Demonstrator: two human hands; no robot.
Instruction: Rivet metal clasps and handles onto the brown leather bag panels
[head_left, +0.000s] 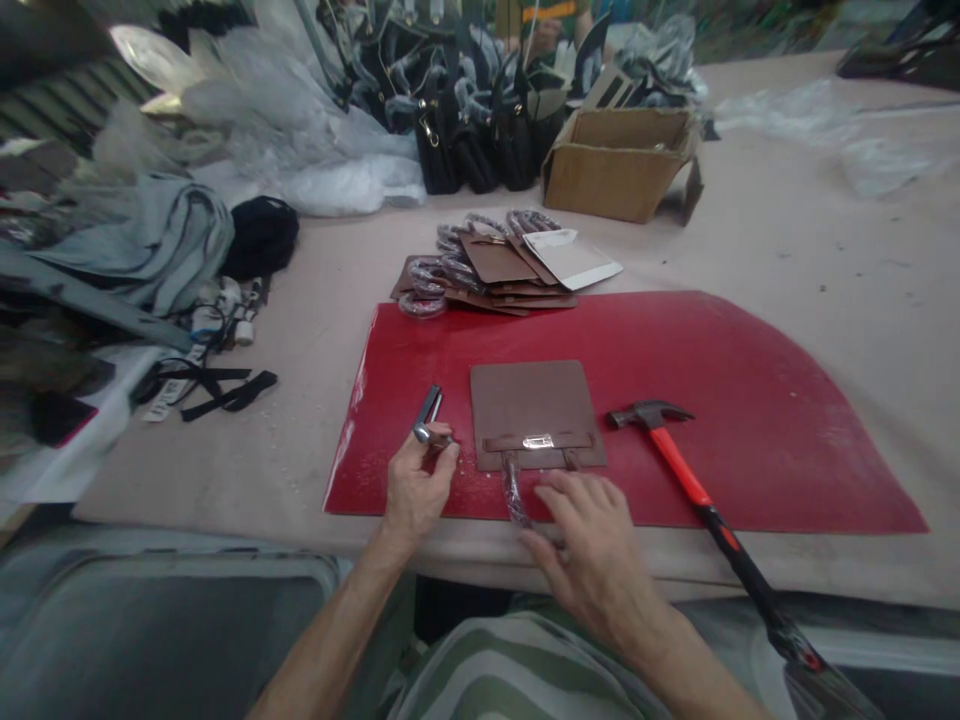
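Note:
A brown leather bag panel point(529, 400) lies flat in front of me, with a metal clasp plate point(538, 441) on its strap. Its plastic-wrapped handle point(512, 490) loops toward me over the table's front edge. My right hand point(592, 525) is closed around the right part of this handle, hiding some of it. Left of the panel, my left hand point(420, 485) pinches a small silver metal tool point(427, 408), its narrow end pointing away from me. I cannot make out the tool's exact kind. A claw hammer point(679, 465) with a red and black handle rests right of the panel.
Under the panel is a red sheet point(720, 400). Behind it lies a stack of brown panels with wrapped handles point(502, 265). Farther back are a cardboard box point(622, 160), black bags point(480, 145) and plastic wrap point(300, 150). Black straps point(217, 385) and grey cloth point(150, 235) occupy the left.

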